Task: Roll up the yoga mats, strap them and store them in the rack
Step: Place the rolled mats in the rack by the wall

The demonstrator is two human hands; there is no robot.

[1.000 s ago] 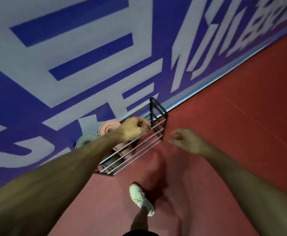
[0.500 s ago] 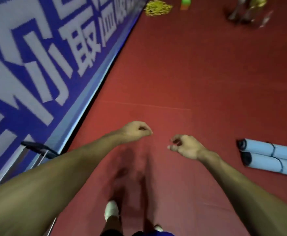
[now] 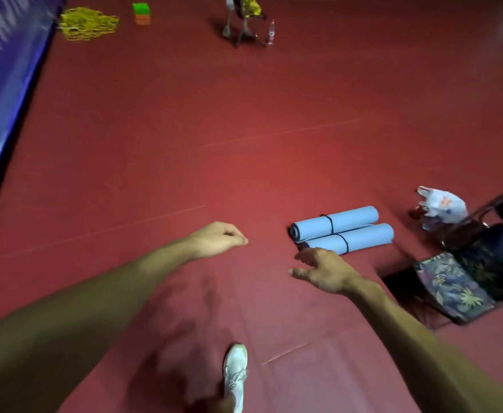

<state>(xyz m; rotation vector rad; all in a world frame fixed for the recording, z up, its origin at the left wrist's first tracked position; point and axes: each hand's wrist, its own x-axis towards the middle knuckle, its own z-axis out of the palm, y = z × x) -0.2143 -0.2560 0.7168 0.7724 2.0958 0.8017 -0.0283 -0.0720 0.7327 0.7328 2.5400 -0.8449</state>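
Two pale-blue rolled mats [image 3: 341,231], each bound by a black strap [image 3: 330,223], lie touching side by side on the red floor [image 3: 244,129]. The right hand [image 3: 323,271] hovers with fingers spread by the mats' left ends. The left hand [image 3: 217,238] is further left, loosely curled and empty. A white plastic bag [image 3: 441,204] sits right of the mats, its contents unclear.

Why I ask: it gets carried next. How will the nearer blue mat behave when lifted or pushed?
The nearer mat probably keeps its roll: a black strap rings it. Round, it may roll if pushed; the far mat beside it blocks one way.
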